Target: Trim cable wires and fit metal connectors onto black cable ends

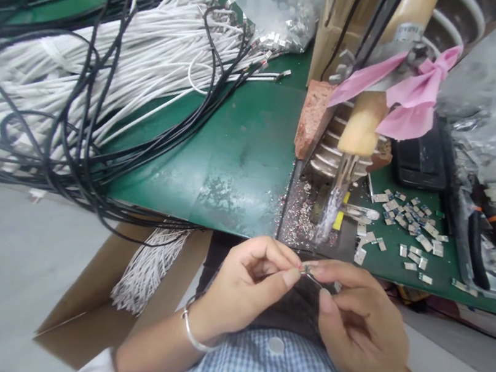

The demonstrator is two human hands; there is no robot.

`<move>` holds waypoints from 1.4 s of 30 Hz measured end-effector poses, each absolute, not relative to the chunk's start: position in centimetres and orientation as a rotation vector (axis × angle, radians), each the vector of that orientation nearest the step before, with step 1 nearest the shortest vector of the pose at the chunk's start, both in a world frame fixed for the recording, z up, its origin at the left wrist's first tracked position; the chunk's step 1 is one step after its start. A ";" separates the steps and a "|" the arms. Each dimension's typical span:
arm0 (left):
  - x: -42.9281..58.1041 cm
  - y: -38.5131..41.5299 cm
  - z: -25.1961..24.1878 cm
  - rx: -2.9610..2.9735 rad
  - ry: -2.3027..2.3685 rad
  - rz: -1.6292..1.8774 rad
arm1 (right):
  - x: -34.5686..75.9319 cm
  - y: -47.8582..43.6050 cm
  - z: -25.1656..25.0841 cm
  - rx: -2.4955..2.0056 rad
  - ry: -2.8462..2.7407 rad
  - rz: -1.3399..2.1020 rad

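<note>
In front of the checked apron, my left hand pinches a small metal connector between thumb and forefinger. My right hand closes in from the other side, its forefinger at the same connector. A thin shiny edge runs from the piece toward my right thumb; its exact shape is too small to make out. Just beyond the hands stands a soldering iron with a wooden handle, tied with a pink ribbon, its tip pointing down over a speckled dark plate.
Loose metal connectors lie right of the iron, near black-handled pliers and a black phone-like object. White cables and black cables spread over the left bench. A cardboard box with white cables stands below. A brick supports the iron's stand.
</note>
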State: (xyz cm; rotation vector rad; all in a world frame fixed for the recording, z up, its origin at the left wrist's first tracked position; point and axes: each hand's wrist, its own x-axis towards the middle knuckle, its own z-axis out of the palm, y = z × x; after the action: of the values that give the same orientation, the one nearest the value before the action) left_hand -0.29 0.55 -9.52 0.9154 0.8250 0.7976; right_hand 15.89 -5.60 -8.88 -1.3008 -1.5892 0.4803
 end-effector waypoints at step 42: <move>0.9 2.2 -8.3 0.869 0.823 0.860 | 15.9 -4.8 -8.8 -1.348 -1.501 0.390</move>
State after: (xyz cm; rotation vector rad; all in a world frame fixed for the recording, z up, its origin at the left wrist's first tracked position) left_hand 0.88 2.15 -8.28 0.8689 0.8226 0.8603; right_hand 15.92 -4.81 -8.82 -1.3479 -1.5007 0.3899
